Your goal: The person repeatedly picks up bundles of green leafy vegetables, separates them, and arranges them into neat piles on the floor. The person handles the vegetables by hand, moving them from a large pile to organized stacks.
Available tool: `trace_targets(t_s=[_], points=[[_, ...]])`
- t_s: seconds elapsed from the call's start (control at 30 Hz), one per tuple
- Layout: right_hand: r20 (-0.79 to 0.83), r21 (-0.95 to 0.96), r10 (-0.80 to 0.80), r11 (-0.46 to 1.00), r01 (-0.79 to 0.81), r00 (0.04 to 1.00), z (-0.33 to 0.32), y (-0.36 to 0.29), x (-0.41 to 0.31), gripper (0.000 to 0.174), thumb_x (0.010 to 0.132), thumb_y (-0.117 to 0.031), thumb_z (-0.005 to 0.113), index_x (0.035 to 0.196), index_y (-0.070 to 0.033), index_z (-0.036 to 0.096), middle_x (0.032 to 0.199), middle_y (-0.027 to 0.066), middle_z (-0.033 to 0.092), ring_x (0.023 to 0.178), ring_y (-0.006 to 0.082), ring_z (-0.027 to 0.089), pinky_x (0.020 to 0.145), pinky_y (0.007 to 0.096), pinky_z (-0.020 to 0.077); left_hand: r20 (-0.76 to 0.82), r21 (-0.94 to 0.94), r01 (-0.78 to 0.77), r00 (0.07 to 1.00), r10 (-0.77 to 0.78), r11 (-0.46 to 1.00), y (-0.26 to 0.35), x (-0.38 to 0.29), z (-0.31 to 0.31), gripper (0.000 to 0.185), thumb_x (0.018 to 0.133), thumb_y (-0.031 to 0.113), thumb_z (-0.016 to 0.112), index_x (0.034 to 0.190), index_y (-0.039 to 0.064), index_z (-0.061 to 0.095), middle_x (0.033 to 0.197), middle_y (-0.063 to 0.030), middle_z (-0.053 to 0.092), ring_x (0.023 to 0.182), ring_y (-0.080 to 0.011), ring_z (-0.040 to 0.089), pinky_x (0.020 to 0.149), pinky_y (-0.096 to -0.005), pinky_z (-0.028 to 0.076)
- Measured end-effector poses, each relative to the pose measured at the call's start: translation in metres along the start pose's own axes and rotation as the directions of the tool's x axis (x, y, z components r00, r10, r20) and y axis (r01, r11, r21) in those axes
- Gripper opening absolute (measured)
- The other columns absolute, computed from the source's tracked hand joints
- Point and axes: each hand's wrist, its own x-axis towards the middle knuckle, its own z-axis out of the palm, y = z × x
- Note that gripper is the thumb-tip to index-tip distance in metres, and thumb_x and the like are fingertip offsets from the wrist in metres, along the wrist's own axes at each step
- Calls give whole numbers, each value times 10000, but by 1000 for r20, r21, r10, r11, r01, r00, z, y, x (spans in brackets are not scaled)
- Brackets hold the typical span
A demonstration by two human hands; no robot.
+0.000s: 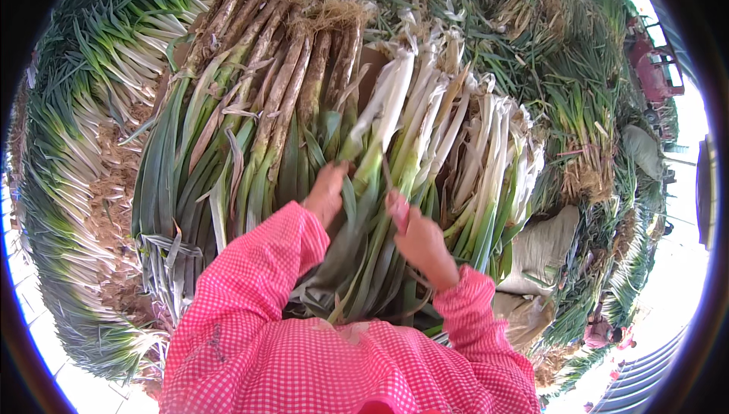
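My right hand (421, 240) grips a knife (397, 209) by its pink handle. The narrow blade points away from me and lies against the pale stem of a peeled large green onion (379, 163). My left hand (326, 195) is curled among the green leaves, just left of that onion; what its fingers hold is hidden. Unpeeled green onions (287, 84) with brown, soil-stained stems and matted roots lie to the left. On the right, white-stemmed peeled onions (490, 146) lie side by side, roots away from me.
Stacked green onions (74, 186) curve along the left side. Loose leaves and trimmings (478, 21) cover the far right. A tied bundle (584, 146), a pale sack (541, 249) and a red vehicle (652, 67) are on the right. A person (598, 333) is at lower right.
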Motion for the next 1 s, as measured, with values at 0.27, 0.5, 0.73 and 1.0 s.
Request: trace_targets(t_s=[0.27,0.5,0.73,1.0], points=[[-105,-60,91,993,-97,990,-74,-12,110,607,850,-43,479,1410,-274,429,1215,177,619,1132,325,595,982,444,450,58,508,-319,939,338,800,-41,-39,12,289,941,205,553,1083,-46,579,993,-137,657,890,-265,619,769,-381,473],[-26,230,290,933,-277,957,-102,-28,143,442,945,-167,447,1385,-193,478,1211,185,627,1140,353,589,949,471,443,480,734,-677,461,746,-54,54,-43,5,239,880,175,617,1037,-1,584,995,-198,619,919,-355,599,809,-412,484],[-131,-51,-119,992,113,984,-36,-3,97,367,825,-173,561,1154,-11,553,984,276,646,961,432,620,857,467,487,341,922,-66,608,717,-383,149,-28,-29,519,766,150,726,1213,19,498,1196,-157,519,1082,-327,520,888,-423,477],[-181,164,91,985,-61,979,-35,10,94,373,772,-137,567,1110,23,573,1020,274,647,1002,410,616,868,461,476,200,885,169,705,681,-435,114,-73,-50,905,656,190,807,1391,-14,320,1117,-167,475,1013,-336,529,876,-395,497]])
